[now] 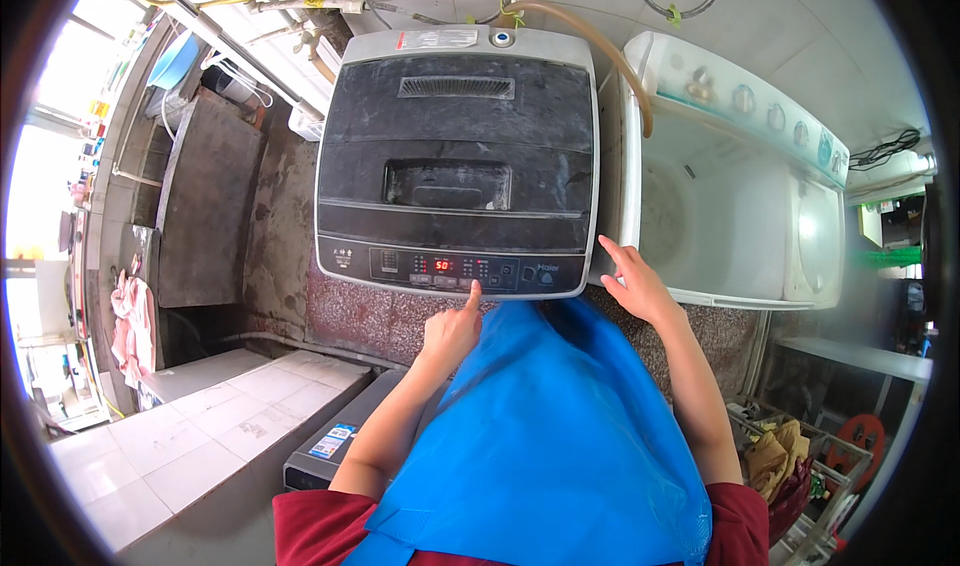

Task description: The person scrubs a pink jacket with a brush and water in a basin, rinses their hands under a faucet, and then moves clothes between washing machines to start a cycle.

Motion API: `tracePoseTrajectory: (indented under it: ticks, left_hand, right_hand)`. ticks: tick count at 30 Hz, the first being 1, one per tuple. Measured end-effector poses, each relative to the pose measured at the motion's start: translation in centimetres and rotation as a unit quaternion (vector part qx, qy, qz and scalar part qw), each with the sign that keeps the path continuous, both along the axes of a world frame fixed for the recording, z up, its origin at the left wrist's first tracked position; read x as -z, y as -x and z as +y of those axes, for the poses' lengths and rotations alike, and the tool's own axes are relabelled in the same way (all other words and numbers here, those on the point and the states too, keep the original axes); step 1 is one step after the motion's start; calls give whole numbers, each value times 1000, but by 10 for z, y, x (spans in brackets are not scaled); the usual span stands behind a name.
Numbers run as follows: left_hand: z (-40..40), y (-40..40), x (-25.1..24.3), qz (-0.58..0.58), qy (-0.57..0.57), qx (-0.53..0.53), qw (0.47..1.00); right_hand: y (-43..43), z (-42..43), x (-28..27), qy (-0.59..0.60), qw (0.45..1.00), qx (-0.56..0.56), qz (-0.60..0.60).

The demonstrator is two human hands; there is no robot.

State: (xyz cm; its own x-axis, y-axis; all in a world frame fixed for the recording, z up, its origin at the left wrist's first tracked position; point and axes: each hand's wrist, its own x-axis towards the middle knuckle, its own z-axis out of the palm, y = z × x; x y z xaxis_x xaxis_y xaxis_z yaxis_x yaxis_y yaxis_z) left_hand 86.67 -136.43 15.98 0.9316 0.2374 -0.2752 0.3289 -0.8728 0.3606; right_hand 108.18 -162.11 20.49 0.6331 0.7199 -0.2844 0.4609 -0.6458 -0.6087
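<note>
Before me stands a Haier top-loading washing machine (457, 123) with its dark lid closed. Its front control panel (450, 268) shows a red lit "50". My left hand (454, 330) has its index finger stretched out, the fingertip at the row of buttons on the panel's lower edge, and the other fingers curled. My right hand (636, 285) holds nothing; its fingers are apart, just off the machine's front right corner. A blue apron (555, 431) hangs between my arms.
On the right is a white washing machine tub (697, 213) with several knobs and a brown hose (600, 41) over its edge. A white-tiled ledge (217, 423) lies at the lower left, a stone slab (210, 198) farther up. A rack (817, 461) holding bags stands at the lower right.
</note>
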Motion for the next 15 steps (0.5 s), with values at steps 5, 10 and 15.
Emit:
tracePoseTrajectory:
  ticks: [5, 10, 15]
  left_hand:
    - [5, -22, -3, 35, -29, 40, 998]
    - [5, -39, -13, 54, -30, 88, 994]
    - [18, -31, 11, 3, -101, 168, 981]
  right_hand:
    - [-9, 5, -3, 15, 999, 22, 20]
    - [-16, -5, -19, 0, 998, 53, -43]
    - [-22, -17, 7, -25, 995, 94, -7]
